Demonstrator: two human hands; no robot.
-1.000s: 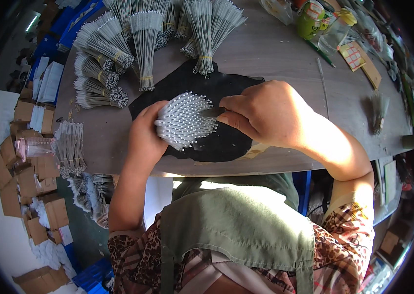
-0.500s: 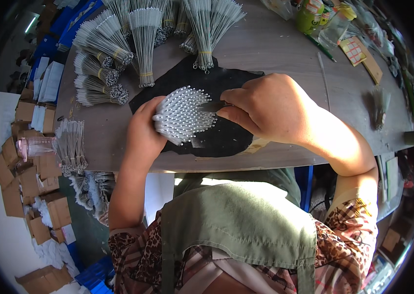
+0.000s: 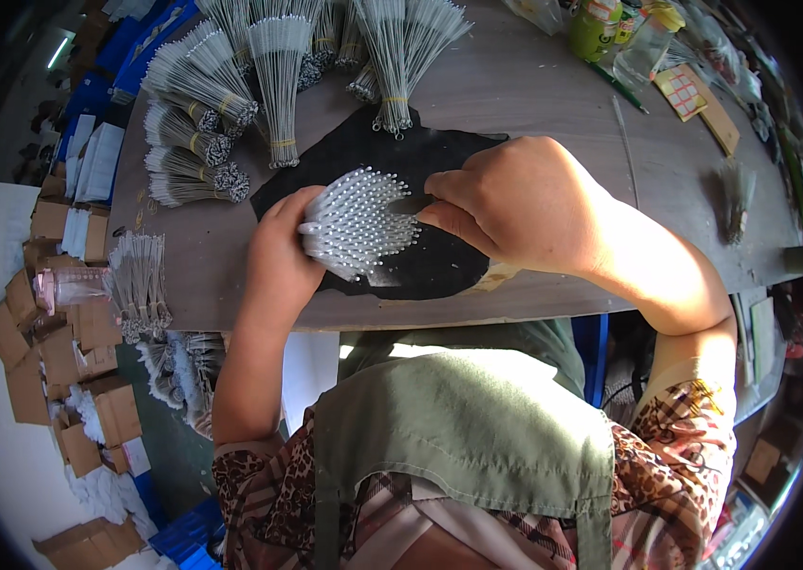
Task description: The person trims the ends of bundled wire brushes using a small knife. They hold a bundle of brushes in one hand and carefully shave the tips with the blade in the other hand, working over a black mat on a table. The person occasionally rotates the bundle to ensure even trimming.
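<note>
My left hand (image 3: 283,245) is wrapped round a thick bundle of thin wire-stemmed brushes (image 3: 358,223), its many white tips facing up at me. Thumb and finger of my right hand (image 3: 536,204) are pinched together at the bundle's right edge. Something thin and dark shows between them and the tips, too small to make out. Below both hands lies a ragged black sheet (image 3: 453,261) on the table. The bundle's lower stems are hidden by its tips and my left hand.
Banded bundles of similar wire pieces (image 3: 278,90) crowd the far left of the table (image 3: 525,95). Another bundle (image 3: 140,285) lies at the left edge. Far right are a green can (image 3: 596,28), a clear jar (image 3: 646,52), a green pen (image 3: 622,90) and a wooden strip (image 3: 717,119).
Both hands stay almost where they were, still on the bundle. The whole view has shifted very slightly.
</note>
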